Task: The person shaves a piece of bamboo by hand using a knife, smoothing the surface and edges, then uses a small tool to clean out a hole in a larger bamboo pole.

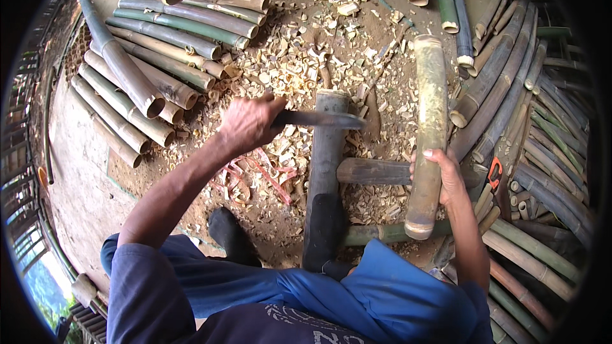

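My left hand [252,122] is closed round the handle of a machete [322,120], its dark blade pointing right across a dark bamboo post [326,153]. The handle itself is mostly hidden in the fist. On the right, my right hand [446,175] grips a thick bamboo section [430,102] near its lower part, fingers wrapped behind it. That piece stands nearly lengthwise in view, with patchy pale and brown skin and a cut end toward me. Blade and bamboo section are apart. My right foot in a black sock [325,226] rests on the dark bamboo post.
Cut bamboo poles [185,25] lie stacked at the left, more [503,83] on the right. A wooden crosspiece [373,171] joins the post. Wood chips [287,76] cover the ground. An orange-handled tool [495,172] lies right of my right hand. Pink strips [271,178] lie among the chips.
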`<state>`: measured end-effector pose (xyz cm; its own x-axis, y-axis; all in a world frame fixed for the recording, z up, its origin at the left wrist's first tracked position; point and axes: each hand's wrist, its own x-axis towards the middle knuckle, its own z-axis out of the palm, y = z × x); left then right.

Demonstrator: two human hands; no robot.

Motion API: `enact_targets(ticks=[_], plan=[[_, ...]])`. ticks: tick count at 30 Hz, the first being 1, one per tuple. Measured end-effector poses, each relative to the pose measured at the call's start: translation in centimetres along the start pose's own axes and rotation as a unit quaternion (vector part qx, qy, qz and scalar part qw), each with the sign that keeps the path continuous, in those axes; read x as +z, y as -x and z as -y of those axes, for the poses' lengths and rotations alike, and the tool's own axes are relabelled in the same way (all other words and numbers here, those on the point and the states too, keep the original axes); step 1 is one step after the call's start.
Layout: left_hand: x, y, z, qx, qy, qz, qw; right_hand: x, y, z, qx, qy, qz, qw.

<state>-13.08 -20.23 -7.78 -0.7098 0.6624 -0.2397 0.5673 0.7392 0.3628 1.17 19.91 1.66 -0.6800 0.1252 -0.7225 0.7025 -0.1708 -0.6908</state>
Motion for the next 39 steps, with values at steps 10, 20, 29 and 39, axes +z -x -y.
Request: enact_targets(ticks=[10,20,29,39], plan=[[3.4,2.3,0.1,-0.025,0.029,0.030,0.999,1.9,0.4,0.2,0.009,0.064,0.013,0.998],[4.7,2.7,0.7,-0.009,0.021,0.015,1.000,2.3,0.3,0.0,-0.062,0.160,0.010,0.985],[4.6,2.0,1.5,-0.059,-0.039,0.084,0.994,3.6,-1.5,3.0,-0.433,0.690,0.186,0.549],[3.2,1.6,0.1,-0.081,-0.023,0.124,0.989,3.5,-5.3,1.7,-0.630,0.638,0.259,0.360]])
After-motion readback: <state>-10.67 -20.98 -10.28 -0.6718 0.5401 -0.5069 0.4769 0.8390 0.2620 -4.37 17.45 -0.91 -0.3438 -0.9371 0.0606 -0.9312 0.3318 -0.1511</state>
